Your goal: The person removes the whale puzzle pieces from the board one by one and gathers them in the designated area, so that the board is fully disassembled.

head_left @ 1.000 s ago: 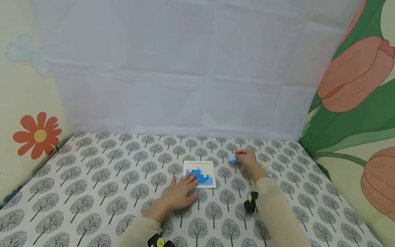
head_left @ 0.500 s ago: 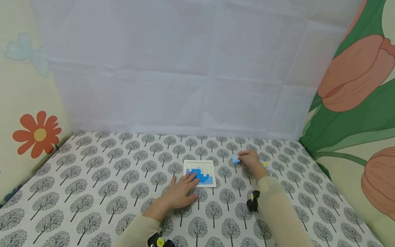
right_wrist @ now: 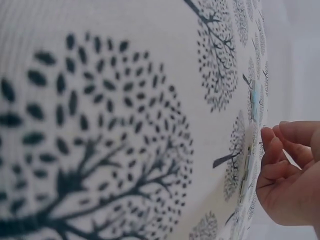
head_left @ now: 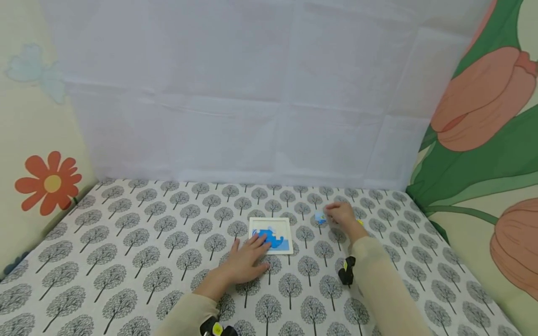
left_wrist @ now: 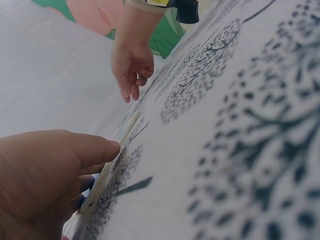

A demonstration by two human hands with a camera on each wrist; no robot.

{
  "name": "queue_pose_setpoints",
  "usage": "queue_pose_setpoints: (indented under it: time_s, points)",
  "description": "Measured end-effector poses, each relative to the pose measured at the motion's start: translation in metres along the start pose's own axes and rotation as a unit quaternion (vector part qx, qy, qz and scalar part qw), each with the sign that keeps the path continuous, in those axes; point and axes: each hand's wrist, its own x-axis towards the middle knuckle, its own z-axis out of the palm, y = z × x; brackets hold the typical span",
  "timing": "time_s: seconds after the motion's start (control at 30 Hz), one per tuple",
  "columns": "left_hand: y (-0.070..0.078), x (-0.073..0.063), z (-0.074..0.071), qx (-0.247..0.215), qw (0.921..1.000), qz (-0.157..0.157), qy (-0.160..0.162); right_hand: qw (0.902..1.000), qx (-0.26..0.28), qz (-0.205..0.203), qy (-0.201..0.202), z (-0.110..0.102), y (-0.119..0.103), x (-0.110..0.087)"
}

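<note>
A square white-framed puzzle tray [head_left: 284,223] lies on the cloth, with dark blue and light blue puzzle pieces [head_left: 275,240] filling its lower part. My left hand [head_left: 245,263] rests spread at the tray's lower left, fingertips over the blue pieces. Right of the tray, a loose light blue puzzle piece [head_left: 320,218] lies on the cloth. Just beside it hovers my right hand [head_left: 342,215], thumb and forefinger close together. In the right wrist view the loose puzzle piece [right_wrist: 255,102] shows apart from the fingertips, and nothing is between them.
More loose puzzle pieces, one with a yellow patch [head_left: 360,222], lie partly hidden behind the right wrist. A tree-print cloth [head_left: 168,261] covers the table. A white sheet [head_left: 235,93] hangs along the back, with flower-painted walls [head_left: 483,140] on both sides.
The right hand moved slightly right with the light blue puzzle piece, then let go of it; the piece now lies on the cloth. The left hand stays on the tray.
</note>
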Motion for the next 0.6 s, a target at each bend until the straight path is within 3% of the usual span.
queue_pose_setpoints:
  time_s: [0.2, 0.6]
  points:
    - [-0.002, -0.001, 0.0, -0.003, 1.0, 0.003, -0.001, 0.9976, 0.004, -0.062, -0.03, -0.003, -0.002, -0.007]
    - [-0.001, 0.001, -0.001, -0.013, 0.9998, -0.004, 0.012, 0.9945, 0.003, -0.094, -0.045, 0.022, -0.015, -0.026]
